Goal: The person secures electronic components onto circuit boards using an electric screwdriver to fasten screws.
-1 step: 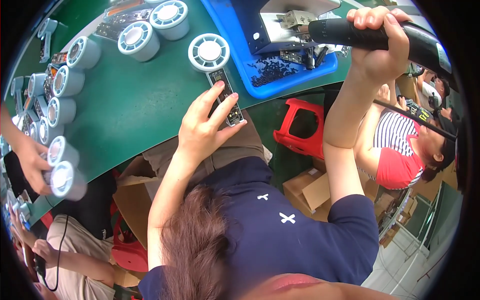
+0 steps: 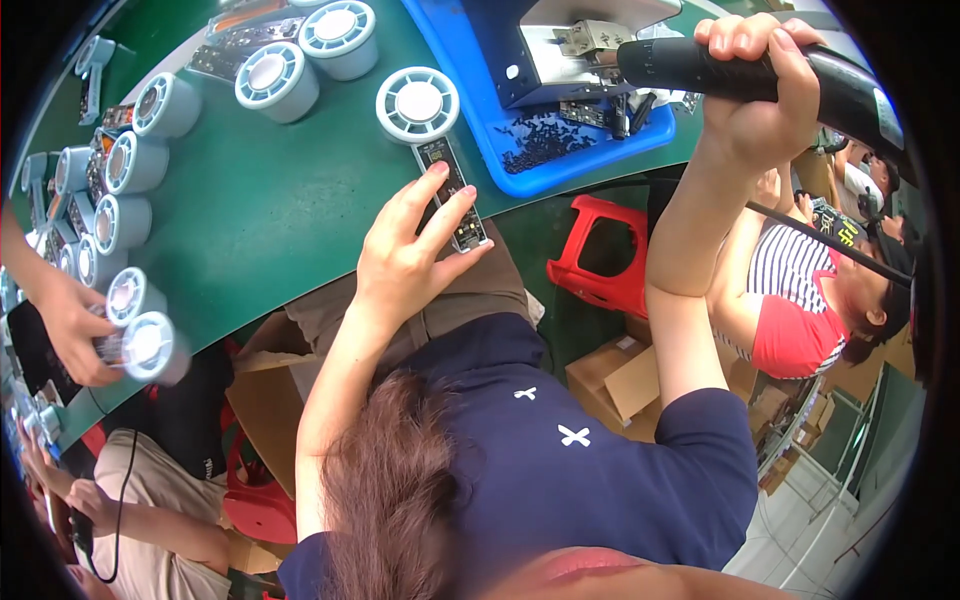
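Only the co-worker's hand (image 2: 78, 335) at far left shifted, so nothing's different here. The left hand (image 2: 398, 262) is spread loosely over the fan-like unit (image 2: 434, 152), upper middle; the right hand (image 2: 762, 122) grips the black driver (image 2: 675, 66), upper right.

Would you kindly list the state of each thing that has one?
Light-blue, round-headed plastic device under left hand: circuit board exposed.
Left hand: fingers spread on the board.
Black cylindrical handheld tool: gripped by right hand.
Small black pieces: loose in blue plastic tray.
Brown cardboard box near red plastic stool: flap open.
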Demonstrator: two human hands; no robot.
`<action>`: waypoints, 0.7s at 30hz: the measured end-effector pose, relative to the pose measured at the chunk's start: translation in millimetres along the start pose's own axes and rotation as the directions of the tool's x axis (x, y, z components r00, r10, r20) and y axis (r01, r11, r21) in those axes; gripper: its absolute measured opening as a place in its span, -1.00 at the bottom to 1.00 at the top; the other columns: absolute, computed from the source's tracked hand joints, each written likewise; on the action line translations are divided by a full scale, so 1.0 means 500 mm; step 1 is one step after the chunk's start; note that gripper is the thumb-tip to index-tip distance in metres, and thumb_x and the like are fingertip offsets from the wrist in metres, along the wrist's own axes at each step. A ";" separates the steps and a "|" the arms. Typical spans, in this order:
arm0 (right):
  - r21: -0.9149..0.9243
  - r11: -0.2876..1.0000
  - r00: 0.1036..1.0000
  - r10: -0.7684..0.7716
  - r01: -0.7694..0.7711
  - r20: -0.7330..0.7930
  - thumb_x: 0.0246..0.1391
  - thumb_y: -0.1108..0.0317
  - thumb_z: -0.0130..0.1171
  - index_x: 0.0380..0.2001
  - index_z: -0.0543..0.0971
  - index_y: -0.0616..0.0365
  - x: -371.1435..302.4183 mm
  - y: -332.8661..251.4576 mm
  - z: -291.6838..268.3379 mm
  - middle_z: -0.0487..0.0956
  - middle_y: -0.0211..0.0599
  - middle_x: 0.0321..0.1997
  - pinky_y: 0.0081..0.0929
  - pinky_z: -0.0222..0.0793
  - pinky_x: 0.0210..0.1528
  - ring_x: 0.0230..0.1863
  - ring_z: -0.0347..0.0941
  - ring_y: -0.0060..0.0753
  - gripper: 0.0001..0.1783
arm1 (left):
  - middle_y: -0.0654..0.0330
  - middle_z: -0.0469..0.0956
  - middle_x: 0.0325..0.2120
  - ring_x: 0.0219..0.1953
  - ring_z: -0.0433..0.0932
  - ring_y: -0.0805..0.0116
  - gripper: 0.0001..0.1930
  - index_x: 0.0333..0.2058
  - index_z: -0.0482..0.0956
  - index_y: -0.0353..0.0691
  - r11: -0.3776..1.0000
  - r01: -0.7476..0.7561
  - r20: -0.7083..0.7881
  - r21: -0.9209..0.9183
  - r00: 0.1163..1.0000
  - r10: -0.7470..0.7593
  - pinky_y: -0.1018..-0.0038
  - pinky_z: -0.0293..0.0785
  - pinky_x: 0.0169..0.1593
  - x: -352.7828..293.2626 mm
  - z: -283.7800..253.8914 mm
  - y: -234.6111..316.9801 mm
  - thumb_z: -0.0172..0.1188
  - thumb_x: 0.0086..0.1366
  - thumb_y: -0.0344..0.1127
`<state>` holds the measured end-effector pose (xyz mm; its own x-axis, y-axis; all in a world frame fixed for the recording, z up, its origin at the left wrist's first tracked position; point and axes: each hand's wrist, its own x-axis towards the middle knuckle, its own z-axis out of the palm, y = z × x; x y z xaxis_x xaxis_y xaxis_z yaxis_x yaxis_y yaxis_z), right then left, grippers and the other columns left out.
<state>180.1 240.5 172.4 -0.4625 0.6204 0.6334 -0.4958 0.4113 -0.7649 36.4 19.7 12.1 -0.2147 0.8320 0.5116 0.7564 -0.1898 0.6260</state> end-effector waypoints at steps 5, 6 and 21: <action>0.153 0.987 0.994 0.038 -0.053 0.099 0.02 0.42 -0.12 -0.22 0.52 -0.01 0.007 -0.004 -0.047 0.42 -0.29 -0.56 -0.29 0.25 -0.25 -0.50 0.32 -0.34 -0.71 | 0.10 0.38 0.08 -0.03 0.49 0.22 -0.46 -0.09 0.57 -0.09 1.000 -0.001 0.000 0.003 1.000 0.001 0.44 0.49 -0.01 0.003 0.010 -0.006 0.43 -0.17 -0.29; 0.152 0.988 0.995 0.019 -0.034 0.100 0.02 0.43 -0.13 -0.21 0.52 -0.01 0.011 -0.009 -0.058 0.42 -0.29 -0.56 -0.29 0.25 -0.25 -0.50 0.32 -0.33 -0.71 | 0.10 0.38 0.08 -0.03 0.49 0.22 -0.46 -0.10 0.57 -0.09 1.000 -0.006 0.000 0.005 1.000 0.006 0.45 0.49 -0.01 0.005 0.011 -0.008 0.43 -0.17 -0.29; 0.196 0.974 0.976 0.069 -0.111 0.206 0.03 0.42 -0.16 -0.12 0.42 0.07 -0.034 0.011 0.044 0.41 -0.28 -0.54 -0.32 0.29 -0.28 -0.51 0.32 -0.36 -0.69 | 0.10 0.35 0.10 -0.10 0.49 0.22 -0.44 -0.05 0.52 -0.10 1.000 -0.011 -0.032 0.024 0.999 0.011 0.45 0.50 -0.08 -0.006 0.001 -0.034 0.41 -0.13 -0.29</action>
<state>169.0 217.4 160.1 -0.6372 0.4967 0.5893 -0.5759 0.2012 -0.7924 24.4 20.4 -0.4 -0.2255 0.8128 0.5371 0.7735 -0.1858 0.6060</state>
